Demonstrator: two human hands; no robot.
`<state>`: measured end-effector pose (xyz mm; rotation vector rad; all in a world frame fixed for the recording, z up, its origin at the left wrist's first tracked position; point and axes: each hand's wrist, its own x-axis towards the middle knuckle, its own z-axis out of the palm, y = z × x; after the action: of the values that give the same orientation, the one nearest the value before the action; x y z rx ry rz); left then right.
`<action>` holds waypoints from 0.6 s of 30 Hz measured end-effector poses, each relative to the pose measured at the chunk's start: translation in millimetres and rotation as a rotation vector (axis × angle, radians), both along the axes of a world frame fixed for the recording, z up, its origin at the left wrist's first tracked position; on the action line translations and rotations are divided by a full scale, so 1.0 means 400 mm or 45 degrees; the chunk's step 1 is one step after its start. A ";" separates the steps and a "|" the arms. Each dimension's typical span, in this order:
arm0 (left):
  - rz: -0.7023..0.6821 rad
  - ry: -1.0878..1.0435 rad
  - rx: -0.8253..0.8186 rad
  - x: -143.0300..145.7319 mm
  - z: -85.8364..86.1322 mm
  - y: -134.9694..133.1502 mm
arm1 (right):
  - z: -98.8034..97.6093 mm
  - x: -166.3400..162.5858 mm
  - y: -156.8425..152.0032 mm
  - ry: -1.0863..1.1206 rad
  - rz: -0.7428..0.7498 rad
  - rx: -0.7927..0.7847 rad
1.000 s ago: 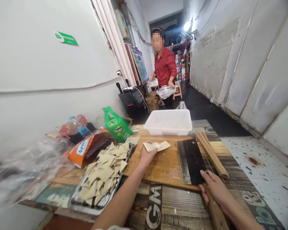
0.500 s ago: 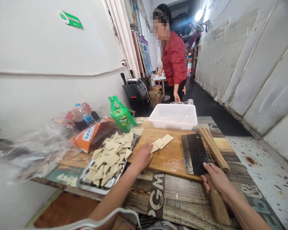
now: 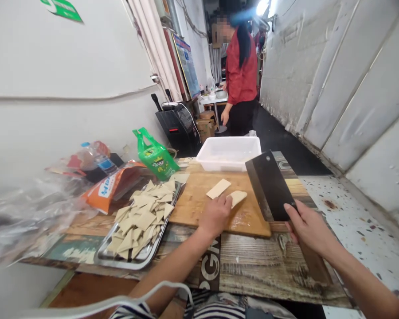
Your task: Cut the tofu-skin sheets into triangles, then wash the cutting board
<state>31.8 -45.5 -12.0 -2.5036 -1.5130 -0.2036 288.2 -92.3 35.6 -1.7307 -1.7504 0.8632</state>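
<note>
My right hand (image 3: 306, 226) is wrapped round the wooden handle of a broad dark cleaver (image 3: 269, 186). The blade is raised, tilted over the right side of the wooden cutting board (image 3: 186, 204). My left hand (image 3: 216, 215) rests on the board with its fingers curled onto a pale flat slice (image 3: 238, 198), which looks like dried tofu. A second pale slice (image 3: 218, 188) lies apart, just beyond my left fingers. Left of the board, a metal tray (image 3: 146, 263) holds a heap of pale triangular pieces (image 3: 142, 217).
A white plastic tub (image 3: 228, 166) stands behind the board. A green bag (image 3: 158, 159), an orange packet (image 3: 104, 188) and clear plastic wrapping (image 3: 43, 212) lie at the left. Beyond the table stands a person in a red shirt (image 3: 241, 71), near a small table and a black speaker (image 3: 179, 126).
The cleaver has risen from the board's right edge in my right hand. My left hand has moved right onto one slice, and the two slices now lie apart. The person has turned and stepped back.
</note>
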 end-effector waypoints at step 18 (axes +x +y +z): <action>-0.160 0.003 -0.149 -0.031 -0.031 -0.063 | 0.082 -0.038 0.023 -1.089 0.587 0.131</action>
<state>19.3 -70.8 -24.3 -2.6920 -1.4061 -0.1354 273.1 -83.2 68.4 -1.7798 -2.7593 0.1493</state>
